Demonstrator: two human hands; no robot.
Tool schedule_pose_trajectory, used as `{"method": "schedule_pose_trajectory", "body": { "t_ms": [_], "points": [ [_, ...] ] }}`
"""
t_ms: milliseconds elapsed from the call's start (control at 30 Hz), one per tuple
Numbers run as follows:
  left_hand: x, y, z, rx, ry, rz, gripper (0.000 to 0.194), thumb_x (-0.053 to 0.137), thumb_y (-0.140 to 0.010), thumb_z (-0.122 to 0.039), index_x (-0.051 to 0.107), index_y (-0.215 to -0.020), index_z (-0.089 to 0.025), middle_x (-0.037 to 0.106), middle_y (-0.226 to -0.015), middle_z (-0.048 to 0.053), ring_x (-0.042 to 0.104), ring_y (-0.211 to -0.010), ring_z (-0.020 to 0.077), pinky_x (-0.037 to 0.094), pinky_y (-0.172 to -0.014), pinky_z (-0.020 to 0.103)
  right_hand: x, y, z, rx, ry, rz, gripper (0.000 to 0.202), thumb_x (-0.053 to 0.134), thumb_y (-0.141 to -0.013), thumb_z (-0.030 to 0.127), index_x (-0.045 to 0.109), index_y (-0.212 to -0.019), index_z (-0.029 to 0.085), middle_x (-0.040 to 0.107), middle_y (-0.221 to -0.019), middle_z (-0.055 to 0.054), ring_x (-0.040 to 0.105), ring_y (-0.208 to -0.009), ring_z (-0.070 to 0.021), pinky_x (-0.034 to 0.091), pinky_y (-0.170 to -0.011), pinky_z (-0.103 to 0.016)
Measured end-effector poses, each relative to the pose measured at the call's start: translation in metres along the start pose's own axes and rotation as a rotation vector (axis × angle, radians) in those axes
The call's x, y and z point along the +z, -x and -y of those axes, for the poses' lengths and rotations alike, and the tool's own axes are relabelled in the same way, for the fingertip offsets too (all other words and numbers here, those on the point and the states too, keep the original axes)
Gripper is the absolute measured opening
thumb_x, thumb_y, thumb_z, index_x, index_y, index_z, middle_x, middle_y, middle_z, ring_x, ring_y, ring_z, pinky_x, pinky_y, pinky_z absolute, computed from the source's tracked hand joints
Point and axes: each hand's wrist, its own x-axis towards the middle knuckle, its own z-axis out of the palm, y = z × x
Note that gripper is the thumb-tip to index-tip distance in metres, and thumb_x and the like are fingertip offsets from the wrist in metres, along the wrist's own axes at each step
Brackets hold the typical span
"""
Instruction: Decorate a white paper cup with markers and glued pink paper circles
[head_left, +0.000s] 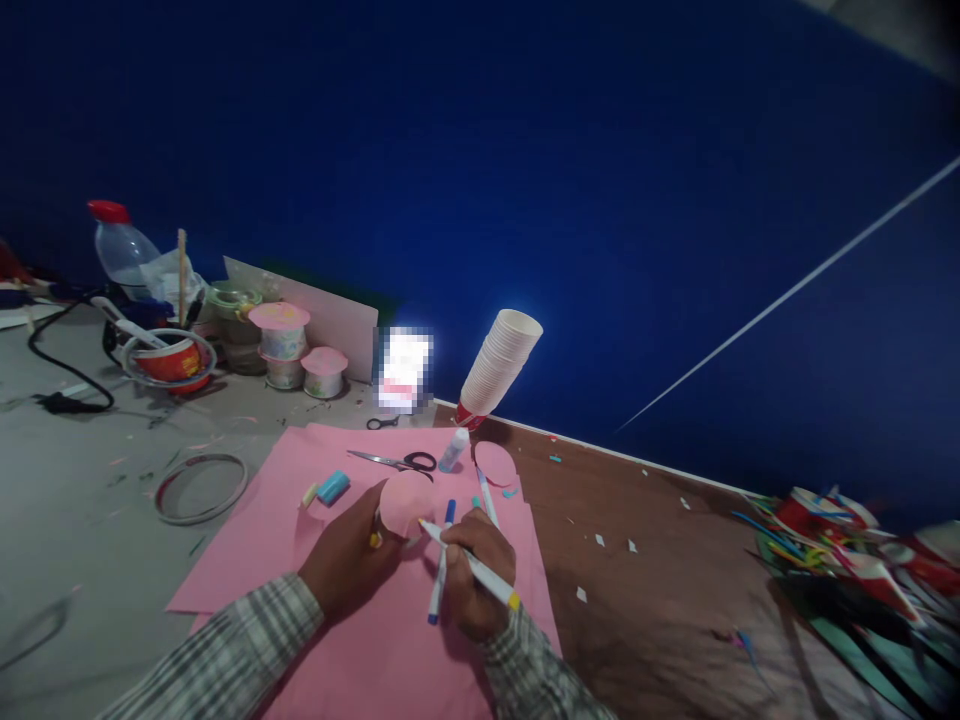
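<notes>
My left hand (pixel 351 562) is closed around a small piece topped with a round pink paper disc (pixel 407 500); what lies under the disc is mostly hidden by my fingers. A bit of yellow shows by my left thumb. In my right hand (pixel 480 570) is a white marker (pixel 495 582) with a yellow end, its tip at the disc's lower right edge. A blue-capped marker (pixel 436 585) lies beside my right hand. Black-handled scissors (pixel 416 462), a glue stick (pixel 454 450), another pink disc (pixel 495 464) and a blue roll (pixel 334 487) rest on pink paper sheets (pixel 247 555).
A tall leaning stack of paper cups (pixel 501 365) stands by the blue wall. Pink-topped cup pieces (pixel 325 372), a red bowl (pixel 169 362) and a bottle (pixel 124 250) are at back left. A tape ring (pixel 201 488) lies left; a colourful pile (pixel 840 560) sits far right.
</notes>
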Motion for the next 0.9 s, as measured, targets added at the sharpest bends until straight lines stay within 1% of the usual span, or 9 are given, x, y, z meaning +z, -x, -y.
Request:
{"method": "schedule_pose_trajectory", "body": {
  "t_ms": [133,200,367,567,700,767,900],
  "points": [
    [-0.0001,0.0001,-0.0007,0.03,0.081,0.003,0.045,0.057,-0.061,-0.02,0.054,-0.104,-0.031,0.068,-0.098,-0.003,0.062,-0.084,0.02,0.052,-0.07,0.03,0.0017,0.0023,-0.0002,-0.034,0.015,0.005,0.014,0.052,-0.073,0.012,0.062,-0.076,0.021,0.055,-0.054,0.003,0.052,-0.045,-0.0169,0.043,-0.047,-0.031],
    [-0.0004,0.0001,-0.0011,0.035,0.082,-0.005,0.045,0.057,-0.061,-0.02,0.054,-0.104,-0.032,0.068,-0.099,-0.003,0.062,-0.084,0.0199,0.052,-0.07,0.029,0.0026,0.0032,0.0001,-0.036,0.018,0.005,0.013,0.053,-0.073,0.012,0.061,-0.078,0.022,0.056,-0.055,0.003,0.053,-0.045,-0.0172,0.044,-0.046,-0.031],
    [-0.0007,0.0002,0.0003,0.028,0.07,0.014,0.042,0.058,-0.062,-0.021,0.054,-0.103,-0.031,0.068,-0.097,-0.003,0.062,-0.082,0.0197,0.052,-0.067,0.029,0.0035,0.0033,0.0011,-0.051,0.009,0.008,0.012,0.054,-0.072,0.011,0.061,-0.074,0.021,0.056,-0.054,0.003,0.052,-0.045,-0.0161,0.043,-0.048,-0.03],
    [0.001,0.0003,0.002,0.009,0.062,0.007,0.046,0.058,-0.06,-0.019,0.053,-0.104,-0.031,0.067,-0.099,-0.002,0.061,-0.086,0.0206,0.051,-0.073,0.031,0.0021,0.0019,-0.0008,-0.058,0.024,-0.005,0.014,0.053,-0.071,0.009,0.062,-0.075,0.019,0.057,-0.055,0.002,0.052,-0.046,-0.0161,0.043,-0.048,-0.03],
    [0.0013,0.0004,0.0003,-0.005,0.063,0.004,0.039,0.06,-0.065,-0.025,0.054,-0.102,-0.032,0.067,-0.097,-0.003,0.062,-0.084,0.0198,0.051,-0.068,0.029,0.0007,0.0017,-0.0024,-0.048,0.042,-0.015,0.014,0.053,-0.07,0.008,0.062,-0.072,0.018,0.056,-0.054,0.003,0.051,-0.045,-0.0161,0.043,-0.047,-0.03],
    [0.0014,0.0007,-0.0002,0.001,0.068,0.0,0.038,0.061,-0.065,-0.028,0.054,-0.102,-0.032,0.067,-0.097,-0.003,0.062,-0.083,0.0196,0.051,-0.067,0.029,0.0005,0.0018,-0.0023,-0.038,0.046,-0.024,0.014,0.053,-0.07,0.008,0.062,-0.072,0.018,0.055,-0.054,0.003,0.051,-0.045,-0.0162,0.042,-0.047,-0.03],
    [0.0016,0.0014,0.0007,0.012,0.059,-0.008,0.038,0.061,-0.064,-0.024,0.056,-0.1,-0.032,0.068,-0.095,-0.003,0.062,-0.081,0.0193,0.05,-0.065,0.028,0.0018,0.0032,-0.0015,-0.042,0.051,-0.011,0.011,0.053,-0.072,0.012,0.061,-0.072,0.019,0.054,-0.053,0.003,0.05,-0.045,-0.0165,0.042,-0.047,-0.03]
  ]
}}
